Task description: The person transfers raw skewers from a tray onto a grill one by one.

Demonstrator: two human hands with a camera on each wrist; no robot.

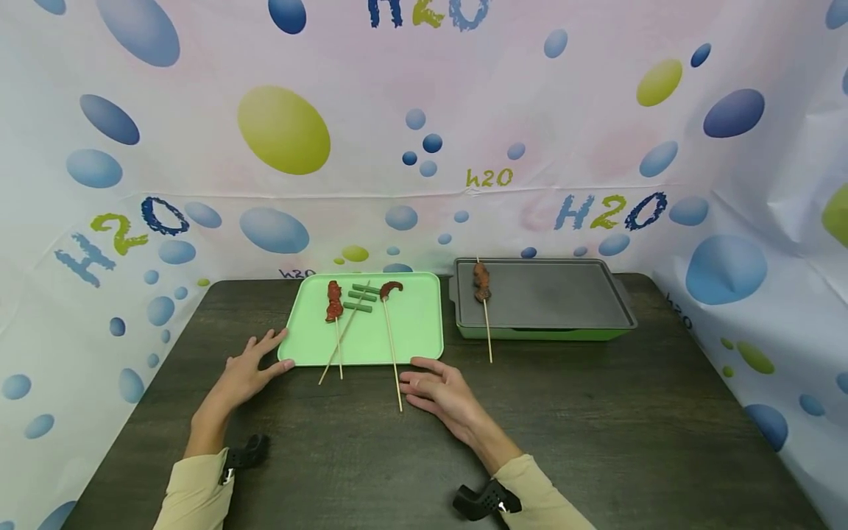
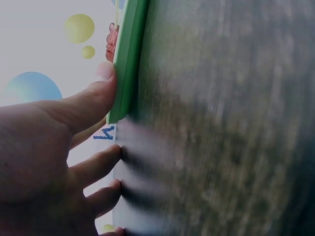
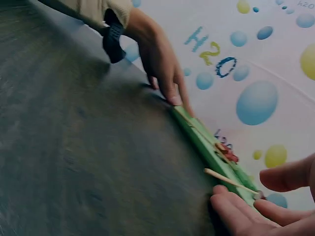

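Observation:
A light green tray [image 1: 420, 324] carries a red meat skewer [image 1: 334, 302], a skewer of green pieces [image 1: 362, 297] and a dark red curled tentacle skewer [image 1: 386, 292]. The first two sticks cross, and all stick ends overhang the front edge. My left hand [image 1: 244, 377] spreads at the tray's front left corner, its thumb [image 2: 104, 81] on the rim and other fingertips down on the table. By the tray's front right, my right hand [image 1: 445, 395] is beside the tentacle skewer's stick. In the right wrist view, thumb and fingers are apart around the stick [image 3: 229, 181].
To the right stands a grill with a grey plate [image 1: 556, 294] over a green base. A brown meat skewer [image 1: 482, 283] lies along its left side, stick overhanging the front. The dark wooden table [image 1: 344, 456] meets a dotted backdrop behind and at both sides.

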